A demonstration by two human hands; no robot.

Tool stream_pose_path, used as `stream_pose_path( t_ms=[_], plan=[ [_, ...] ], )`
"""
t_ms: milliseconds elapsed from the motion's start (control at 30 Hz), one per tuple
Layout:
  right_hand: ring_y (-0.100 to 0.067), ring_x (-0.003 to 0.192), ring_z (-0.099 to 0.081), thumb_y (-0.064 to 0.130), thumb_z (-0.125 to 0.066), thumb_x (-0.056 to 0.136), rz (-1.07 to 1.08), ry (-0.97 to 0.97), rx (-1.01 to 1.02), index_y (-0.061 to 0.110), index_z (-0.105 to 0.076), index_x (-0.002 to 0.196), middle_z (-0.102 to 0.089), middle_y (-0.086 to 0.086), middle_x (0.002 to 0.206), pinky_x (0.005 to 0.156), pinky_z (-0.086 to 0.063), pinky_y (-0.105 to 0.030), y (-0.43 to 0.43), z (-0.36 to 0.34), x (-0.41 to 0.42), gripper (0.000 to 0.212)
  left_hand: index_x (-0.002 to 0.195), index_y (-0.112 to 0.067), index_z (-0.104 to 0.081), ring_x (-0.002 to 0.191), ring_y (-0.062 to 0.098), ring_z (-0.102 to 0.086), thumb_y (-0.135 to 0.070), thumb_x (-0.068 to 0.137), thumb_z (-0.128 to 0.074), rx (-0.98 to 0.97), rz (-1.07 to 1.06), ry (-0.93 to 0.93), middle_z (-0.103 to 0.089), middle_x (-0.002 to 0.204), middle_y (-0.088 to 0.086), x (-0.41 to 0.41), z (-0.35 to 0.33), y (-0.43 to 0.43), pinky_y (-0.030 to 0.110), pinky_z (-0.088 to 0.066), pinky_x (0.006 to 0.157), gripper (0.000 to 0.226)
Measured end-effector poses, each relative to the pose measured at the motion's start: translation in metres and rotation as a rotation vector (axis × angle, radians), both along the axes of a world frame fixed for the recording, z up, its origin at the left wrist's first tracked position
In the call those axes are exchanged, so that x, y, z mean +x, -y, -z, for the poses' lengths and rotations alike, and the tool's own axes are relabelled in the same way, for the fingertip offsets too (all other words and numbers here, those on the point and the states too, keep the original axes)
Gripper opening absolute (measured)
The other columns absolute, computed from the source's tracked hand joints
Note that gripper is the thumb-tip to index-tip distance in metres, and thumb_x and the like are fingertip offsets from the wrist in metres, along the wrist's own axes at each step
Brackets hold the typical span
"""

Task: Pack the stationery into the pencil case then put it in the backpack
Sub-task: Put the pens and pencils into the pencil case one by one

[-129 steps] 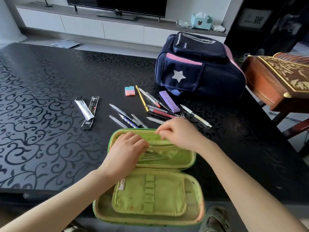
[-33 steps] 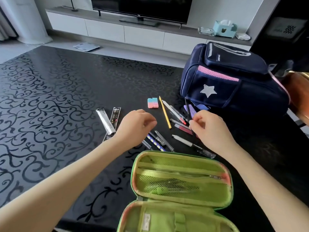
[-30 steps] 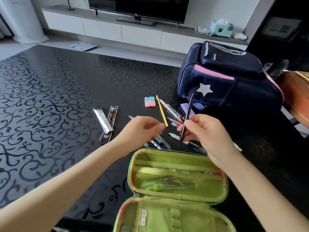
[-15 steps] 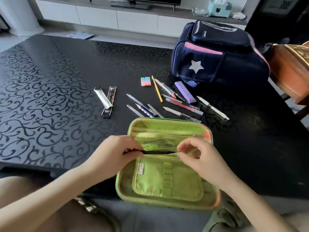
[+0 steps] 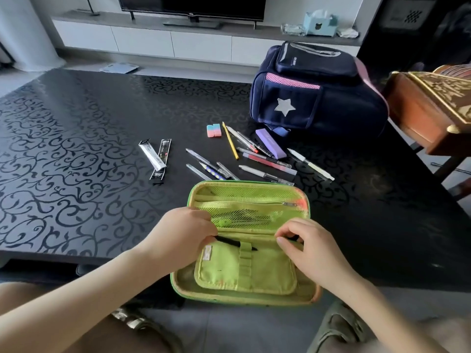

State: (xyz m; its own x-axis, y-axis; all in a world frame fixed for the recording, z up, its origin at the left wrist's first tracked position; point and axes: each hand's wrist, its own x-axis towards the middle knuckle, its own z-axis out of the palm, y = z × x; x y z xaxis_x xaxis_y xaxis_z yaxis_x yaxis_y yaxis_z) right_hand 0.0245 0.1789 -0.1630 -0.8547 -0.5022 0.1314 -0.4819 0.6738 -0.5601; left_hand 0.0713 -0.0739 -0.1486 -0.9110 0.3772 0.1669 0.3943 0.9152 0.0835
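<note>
The green pencil case lies open at the table's near edge. My left hand grips a black pen and has its tip pushed through the elastic loop on the inner flap. My right hand pinches the flap's upper right edge; something dark under its fingers is unclear. Loose stationery lies beyond the case: a pink-blue eraser, a yellow pencil, a purple box, a red pen and several other pens. The navy backpack stands behind them.
Two refill packets lie left of the pens on the black patterned table. A carved wooden piece of furniture stands close to the table's right side. My knees are below the near edge.
My right hand picked up the black pen from the pile and both hands carried it to the case. The pen now sits in the loop, held by the left hand; the right hand let go.
</note>
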Motion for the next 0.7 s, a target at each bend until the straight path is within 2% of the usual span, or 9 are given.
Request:
stream_pose_path(
  t_ms=[133, 200, 267, 300, 400, 500, 567, 633, 700],
  plan=[
    [-0.002, 0.083, -0.053, 0.021, -0.064, 0.084, 0.001, -0.015, 0.033, 0.022, -0.067, 0.082, -0.059, 0.018, 0.080, 0.075, -0.046, -0.019, 0.002, -0.001, -0.004, 0.004, 0.065, -0.030, -0.068, 0.057, 0.014, -0.057, -0.035, 0.067, -0.070, 0.054, 0.075, 0.059, -0.057, 0.061, -0.012, -0.005, -0.001, -0.016, 0.018, -0.046, 0.047, 0.006],
    [-0.002, 0.082, -0.054, 0.024, -0.062, 0.086, 0.000, 0.015, 0.092, 0.024, -0.066, 0.083, -0.060, 0.018, 0.081, 0.075, -0.048, -0.022, 0.006, -0.007, -0.006, 0.005, 0.074, -0.027, -0.069, 0.066, 0.015, -0.059, -0.037, 0.070, -0.075, 0.094, 0.082, 0.082, -0.060, 0.069, -0.010, -0.006, 0.001, -0.026, 0.019, -0.042, 0.055, 0.012],
    [-0.002, 0.077, -0.057, 0.028, -0.058, 0.089, 0.013, 0.066, 0.165, 0.026, -0.067, 0.084, -0.063, 0.018, 0.080, 0.073, -0.050, -0.023, 0.010, -0.018, -0.012, 0.010, 0.088, -0.028, -0.068, 0.082, 0.013, -0.056, -0.044, 0.079, -0.066, 0.136, 0.003, 0.143, -0.061, 0.086, -0.009, -0.009, -0.001, -0.030, 0.021, -0.037, 0.065, 0.018],
    [-0.003, 0.074, -0.059, 0.029, -0.057, 0.089, 0.030, 0.089, 0.176, 0.025, -0.068, 0.084, -0.065, 0.017, 0.079, 0.071, -0.051, -0.024, 0.013, -0.026, -0.016, 0.013, 0.092, -0.029, -0.067, 0.085, 0.010, -0.054, -0.046, 0.081, -0.062, 0.170, -0.038, 0.162, -0.060, 0.090, -0.010, -0.011, -0.003, -0.028, 0.022, -0.037, 0.066, 0.021],
    [-0.006, 0.071, -0.062, 0.029, -0.056, 0.089, 0.076, 0.043, 0.128, 0.023, -0.070, 0.082, -0.069, 0.011, 0.075, 0.071, -0.053, -0.029, 0.034, -0.045, -0.037, 0.018, 0.085, -0.026, -0.070, 0.073, 0.008, -0.053, -0.043, 0.082, -0.062, 0.290, -0.108, 0.100, -0.058, 0.081, -0.011, -0.024, -0.012, -0.011, 0.025, -0.046, 0.063, 0.019],
    [-0.009, 0.064, -0.060, 0.029, -0.055, 0.089, 0.046, -0.034, 0.155, 0.019, -0.071, 0.079, -0.069, 0.008, 0.072, 0.068, -0.053, -0.032, 0.078, -0.052, -0.063, 0.021, 0.081, -0.020, -0.070, 0.071, 0.016, -0.055, -0.033, 0.085, -0.061, 0.312, -0.265, 0.049, -0.058, 0.078, -0.005, -0.049, -0.017, 0.013, 0.029, -0.047, 0.064, 0.016],
    [-0.017, 0.068, -0.061, 0.031, -0.057, 0.089, 0.049, -0.090, 0.282, 0.014, -0.068, 0.077, -0.068, 0.003, 0.073, 0.064, -0.051, -0.030, 0.113, -0.048, -0.083, 0.025, 0.078, -0.016, -0.069, 0.072, 0.021, -0.054, -0.028, 0.084, -0.060, 0.333, -0.406, 0.019, -0.058, 0.079, -0.001, -0.065, -0.016, 0.029, 0.031, -0.046, 0.065, 0.016],
    [-0.025, 0.080, -0.063, 0.033, -0.059, 0.088, 0.074, -0.103, 0.470, 0.012, -0.062, 0.080, -0.062, -0.001, 0.078, 0.062, -0.043, -0.027, 0.144, -0.041, -0.103, 0.023, 0.076, -0.012, -0.068, 0.074, 0.025, -0.055, -0.026, 0.084, -0.060, 0.366, -0.491, -0.018, -0.059, 0.079, 0.003, -0.077, -0.016, 0.040, 0.032, -0.046, 0.065, 0.017],
    [-0.027, 0.094, -0.062, 0.028, -0.060, 0.089, 0.082, -0.060, 0.654, 0.013, -0.061, 0.099, -0.062, -0.003, 0.092, 0.066, -0.038, -0.027, 0.165, -0.037, -0.116, 0.019, 0.077, -0.011, -0.068, 0.076, 0.026, -0.057, -0.024, 0.084, -0.060, 0.398, -0.505, -0.038, -0.063, 0.081, 0.005, -0.082, -0.015, 0.047, 0.033, -0.046, 0.068, 0.017]
  ],
)
